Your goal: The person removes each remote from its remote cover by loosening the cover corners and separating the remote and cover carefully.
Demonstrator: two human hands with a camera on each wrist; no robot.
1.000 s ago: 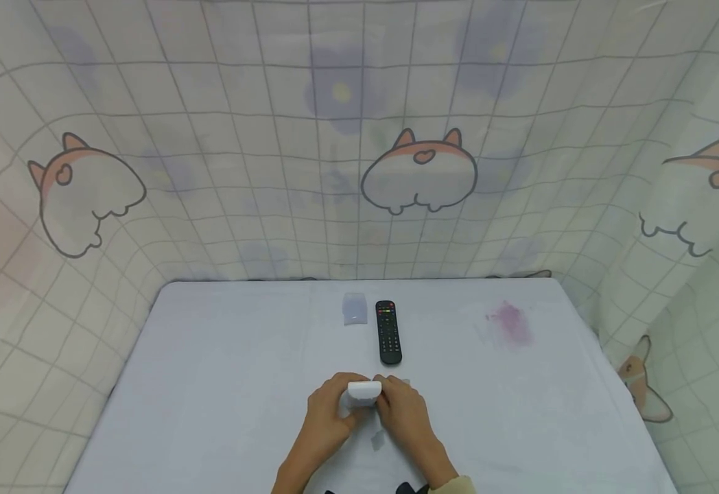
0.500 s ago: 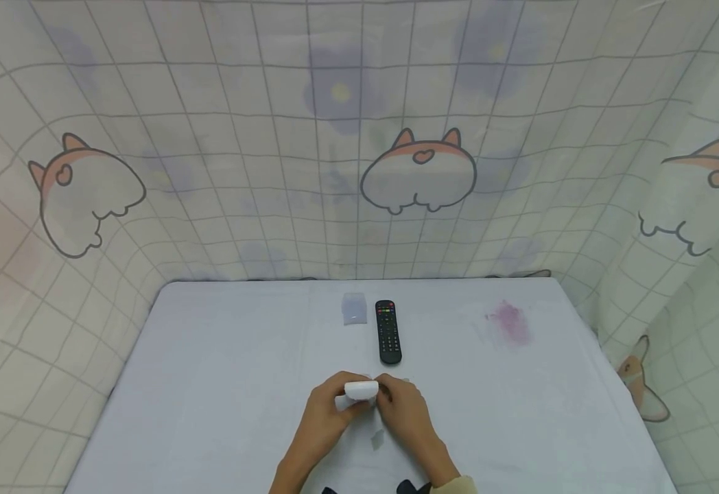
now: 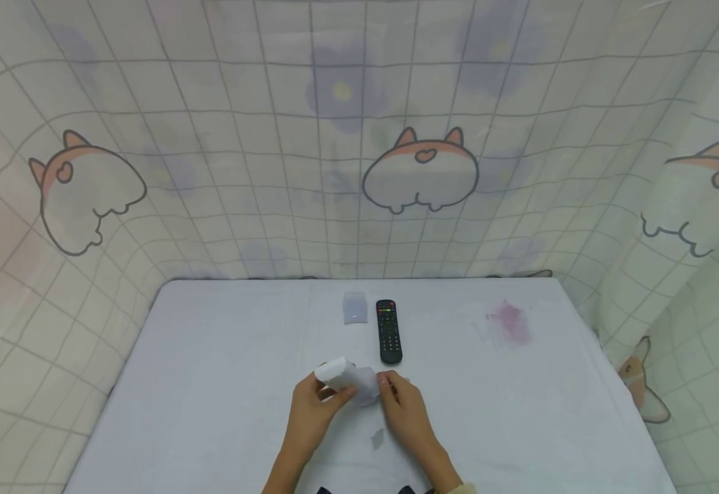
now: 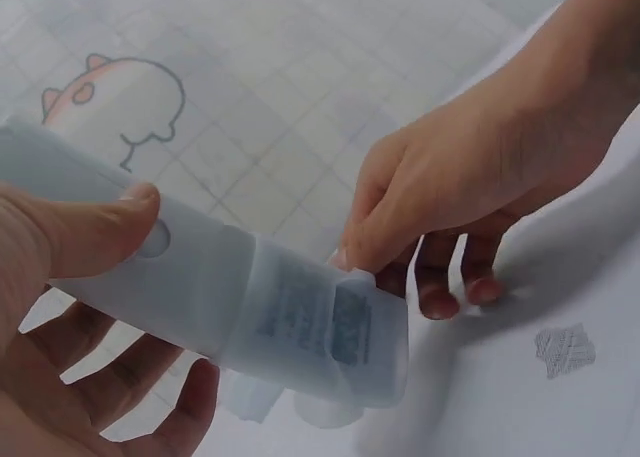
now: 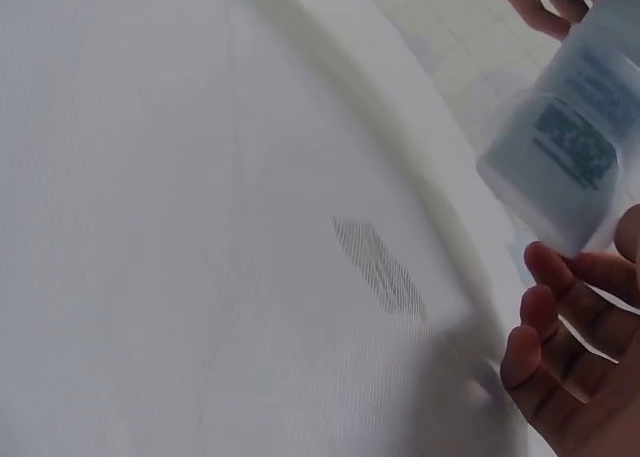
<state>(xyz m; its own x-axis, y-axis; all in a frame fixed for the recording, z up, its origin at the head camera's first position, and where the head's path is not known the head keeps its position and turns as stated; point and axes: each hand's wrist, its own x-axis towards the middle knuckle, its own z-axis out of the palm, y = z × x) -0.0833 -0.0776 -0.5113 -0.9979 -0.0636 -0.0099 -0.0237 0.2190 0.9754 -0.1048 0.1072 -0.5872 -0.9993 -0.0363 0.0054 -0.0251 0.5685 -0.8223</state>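
My left hand (image 3: 310, 413) grips a slim white device (image 4: 195, 267) shaped like a remote control, thumb on top beside a round mark, fingers underneath. A translucent plastic sleeve (image 4: 315, 322) covers the device's far end, and dark printed lettering shows through it. My right hand (image 3: 406, 412) pinches the sleeve's corner between thumb and forefinger, its other fingers loosely bent. In the head view the device leans up to the left, with the sleeve (image 3: 365, 388) between both hands. The right wrist view shows the sleeve's end (image 5: 550, 167) just above the right fingertips.
A black remote control (image 3: 388, 331) lies on the white-covered table (image 3: 224, 384) beyond the hands. Left of it lies a flat clear plastic piece (image 3: 355, 308). A grey patch (image 3: 377, 439) marks the cloth near me, a pink stain (image 3: 510, 322) the right side. A patterned curtain (image 3: 248, 158) surrounds the table.
The white device, held upright between the hands before, now tilts to the left. My left hand has shifted left with it, uncovering more of the sleeve; my right hand stays nearly in place.
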